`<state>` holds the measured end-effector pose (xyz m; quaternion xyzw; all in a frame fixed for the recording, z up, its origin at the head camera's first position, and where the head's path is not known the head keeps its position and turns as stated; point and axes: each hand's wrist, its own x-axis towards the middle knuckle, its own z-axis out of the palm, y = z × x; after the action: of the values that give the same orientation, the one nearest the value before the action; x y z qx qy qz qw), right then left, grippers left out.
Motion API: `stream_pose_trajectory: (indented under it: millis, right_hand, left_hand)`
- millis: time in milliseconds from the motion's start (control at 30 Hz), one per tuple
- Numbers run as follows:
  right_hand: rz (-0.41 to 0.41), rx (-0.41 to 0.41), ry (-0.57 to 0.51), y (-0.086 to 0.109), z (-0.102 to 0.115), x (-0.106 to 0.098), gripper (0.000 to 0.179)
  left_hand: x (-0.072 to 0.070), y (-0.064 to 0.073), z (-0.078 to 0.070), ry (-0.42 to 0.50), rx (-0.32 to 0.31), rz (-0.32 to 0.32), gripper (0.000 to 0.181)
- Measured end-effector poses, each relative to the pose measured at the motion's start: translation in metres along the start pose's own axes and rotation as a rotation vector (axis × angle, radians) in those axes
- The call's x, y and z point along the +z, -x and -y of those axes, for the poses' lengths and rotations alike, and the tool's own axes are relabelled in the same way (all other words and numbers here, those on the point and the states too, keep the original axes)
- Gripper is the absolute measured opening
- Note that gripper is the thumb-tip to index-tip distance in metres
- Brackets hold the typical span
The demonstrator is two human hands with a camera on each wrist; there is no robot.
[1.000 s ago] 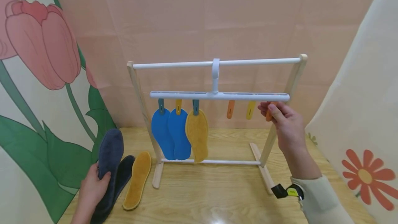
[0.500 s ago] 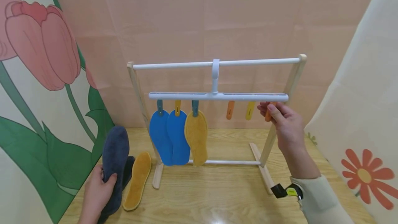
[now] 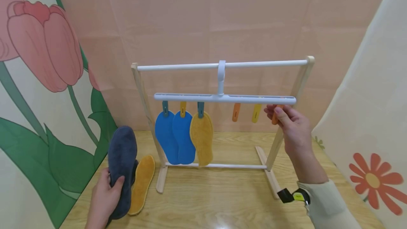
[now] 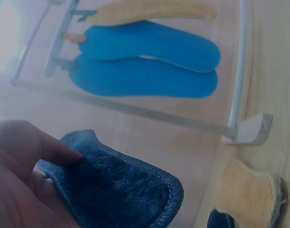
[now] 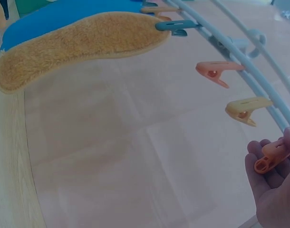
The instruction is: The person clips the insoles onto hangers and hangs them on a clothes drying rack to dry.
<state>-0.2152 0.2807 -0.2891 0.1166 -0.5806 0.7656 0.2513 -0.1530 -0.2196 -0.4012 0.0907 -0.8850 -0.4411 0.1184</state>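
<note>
My left hand [image 3: 105, 193] grips a dark blue fuzzy insole [image 3: 122, 165] by its side, thumb across the front, above the table at the left. Behind it a second dark insole [image 4: 220, 219] and a yellow insole [image 3: 142, 186] lie on the table. My right hand [image 3: 294, 126] pinches an orange clip [image 5: 271, 159] at the right end of the light-blue hanger bar [image 3: 254, 99]. Two blue insoles [image 3: 184, 140] and a yellow insole [image 3: 201, 139] hang from clips on the bar's left half. An orange clip [image 3: 236, 112] and a yellow clip [image 3: 256, 113] hang there holding nothing.
A rack with wooden legs [image 3: 270, 181] and a white top rail [image 3: 270, 63] carries the hanger. Its lower rail [image 3: 236, 166] runs just above the wooden table [image 3: 216, 197]. Patterned cloth [image 3: 51, 116] stands at the left.
My left hand has moved a little to the right and lifted the dark blue insole slightly, now hiding most of the second dark one. The right hand stays on the orange clip.
</note>
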Motion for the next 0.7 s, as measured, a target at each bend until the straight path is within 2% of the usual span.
stream_pose_trajectory:
  millis: [333,700]
  right_hand:
    - [-0.008,0.021,0.023,0.002,0.002,-0.001,0.033]
    - [-0.020,0.027,0.033,0.003,0.002,-0.001,0.035]
  left_hand:
    - [0.006,0.008,-0.012,0.037,0.011,0.029,0.047]
    - [0.019,0.011,-0.026,0.068,0.110,0.024,0.043]
